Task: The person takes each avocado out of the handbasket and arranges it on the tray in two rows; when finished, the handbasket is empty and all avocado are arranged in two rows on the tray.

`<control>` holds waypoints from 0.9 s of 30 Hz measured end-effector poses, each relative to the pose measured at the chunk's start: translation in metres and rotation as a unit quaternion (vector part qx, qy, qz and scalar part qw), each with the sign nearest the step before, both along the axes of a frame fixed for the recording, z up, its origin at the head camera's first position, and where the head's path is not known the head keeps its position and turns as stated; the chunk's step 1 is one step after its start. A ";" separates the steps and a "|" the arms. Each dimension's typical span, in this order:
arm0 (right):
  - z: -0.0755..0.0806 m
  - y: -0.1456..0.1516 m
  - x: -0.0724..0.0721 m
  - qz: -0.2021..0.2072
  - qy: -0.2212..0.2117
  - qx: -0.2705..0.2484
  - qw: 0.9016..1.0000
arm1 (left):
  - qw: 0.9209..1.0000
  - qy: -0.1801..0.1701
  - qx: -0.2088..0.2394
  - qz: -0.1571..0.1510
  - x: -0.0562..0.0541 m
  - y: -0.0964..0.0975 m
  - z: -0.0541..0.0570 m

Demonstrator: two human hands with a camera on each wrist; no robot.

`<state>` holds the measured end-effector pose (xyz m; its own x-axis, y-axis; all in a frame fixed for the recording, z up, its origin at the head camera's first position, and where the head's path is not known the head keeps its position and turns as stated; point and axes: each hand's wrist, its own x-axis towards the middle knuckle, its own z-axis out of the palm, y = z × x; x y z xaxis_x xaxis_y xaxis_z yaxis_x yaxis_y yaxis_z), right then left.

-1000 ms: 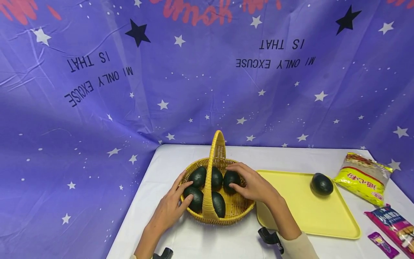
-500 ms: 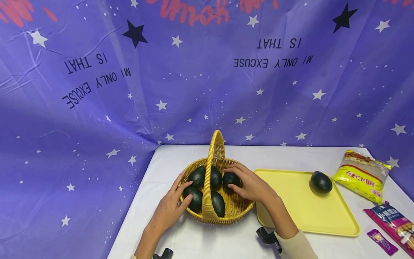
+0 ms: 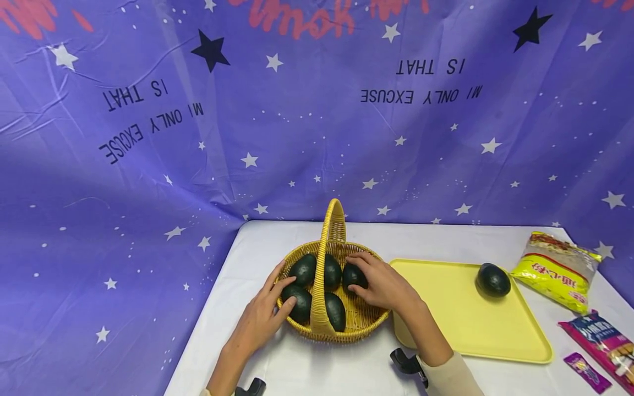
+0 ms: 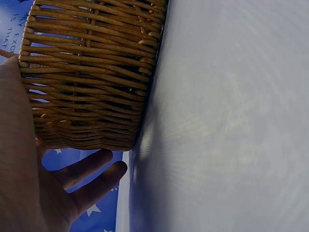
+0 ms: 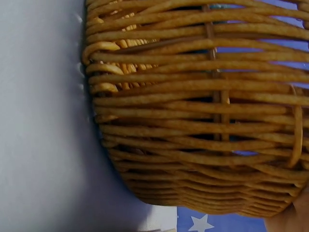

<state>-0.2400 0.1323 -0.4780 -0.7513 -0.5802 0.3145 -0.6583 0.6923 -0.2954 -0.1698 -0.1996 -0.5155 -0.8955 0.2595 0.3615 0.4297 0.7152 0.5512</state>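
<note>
A yellow wicker basket (image 3: pixel 346 336) with a tall arched handle (image 3: pixel 324 275) holds several dark green avocados. My right hand (image 3: pixel 383 283) reaches over the right rim, its fingers and thumb curled round an avocado (image 3: pixel 354 276) inside. At the left rim lies my left hand (image 3: pixel 260 313), with index finger and thumb over the nearest avocado (image 3: pixel 297 304). In the left wrist view, other fingers of the left hand (image 4: pixel 58 193) extend loosely outside the wicker basket (image 4: pixel 91 82). The right wrist view is mostly filled by the basket's side (image 5: pixel 203 111); only a bit of the right hand (image 5: pixel 289 217) shows.
A yellow tray (image 3: pixel 460 324) stands right of the basket, with one avocado (image 3: pixel 493 280) near its back right corner. Further right lie a yellow food bag (image 3: pixel 557 275), a pink and blue snack packet (image 3: pixel 601 341) and a small purple packet (image 3: pixel 586 372). A purple star-print cloth (image 3: pixel 317 110) hangs behind the white table.
My right hand's fingers have closed in a little further over the avocado in the basket. The left hand stays in place at the left rim.
</note>
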 end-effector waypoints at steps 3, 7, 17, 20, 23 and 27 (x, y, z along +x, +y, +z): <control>-0.001 -0.002 0.000 -0.004 0.010 0.012 1.000 | 1.000 0.003 -0.001 -0.001 0.000 0.000 -0.001; -0.002 -0.003 0.000 0.000 0.016 0.017 1.000 | 1.000 0.007 -0.001 -0.001 0.000 0.000 -0.002; -0.002 -0.003 0.000 0.019 0.016 0.008 1.000 | 1.000 0.004 -0.001 0.001 0.001 0.001 -0.001; -0.002 -0.003 0.000 0.019 0.006 0.010 1.000 | 1.000 0.001 0.000 0.000 0.001 0.001 -0.001; -0.003 -0.003 0.000 0.018 0.004 0.009 1.000 | 1.000 0.000 0.001 -0.001 0.001 0.000 0.000; -0.002 -0.002 -0.001 0.016 0.011 0.006 1.000 | 1.000 -0.001 0.003 -0.002 0.000 0.001 -0.001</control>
<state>-0.2413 0.1299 -0.4805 -0.7255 -0.6070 0.3243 -0.6861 0.6747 -0.2720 -0.1699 -0.1989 -0.5163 -0.8952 0.2608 0.3613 0.4316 0.7095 0.5571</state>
